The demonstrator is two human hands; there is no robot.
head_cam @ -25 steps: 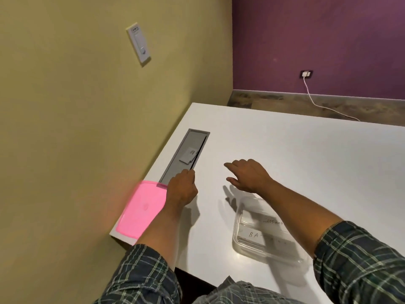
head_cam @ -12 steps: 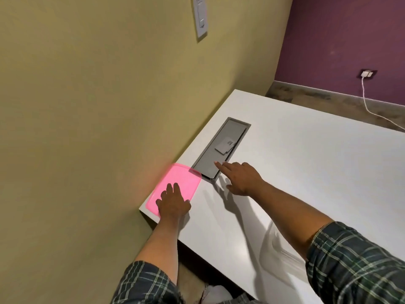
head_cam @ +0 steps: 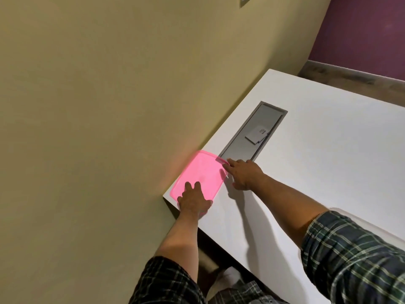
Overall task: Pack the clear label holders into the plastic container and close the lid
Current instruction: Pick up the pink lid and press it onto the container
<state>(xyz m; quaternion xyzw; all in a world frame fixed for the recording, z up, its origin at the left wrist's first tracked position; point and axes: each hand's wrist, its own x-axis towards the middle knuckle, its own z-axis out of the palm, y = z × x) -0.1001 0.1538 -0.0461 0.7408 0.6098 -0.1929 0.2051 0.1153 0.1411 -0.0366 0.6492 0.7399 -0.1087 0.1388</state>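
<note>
A bright pink lid [head_cam: 200, 172] lies flat at the near left corner of the white table [head_cam: 317, 172], beside the wall. My left hand [head_cam: 194, 200] rests on the lid's near end, fingers spread over it and thumb at its edge. My right hand [head_cam: 244, 173] touches the lid's far right corner with its fingertips, and that corner looks slightly raised. The clear plastic container and the label holders are out of view.
A grey recessed cable tray [head_cam: 252, 134] sits in the table just beyond the lid, with a small white card [head_cam: 257, 136] on it. The beige wall [head_cam: 98, 106] runs close along the table's left edge. A white shoe [head_cam: 229, 277] shows below the table.
The view has swung left, so the clear container has left the frame. My left hand slid onto the pink lid's near end and my right hand reached across to its far corner.
</note>
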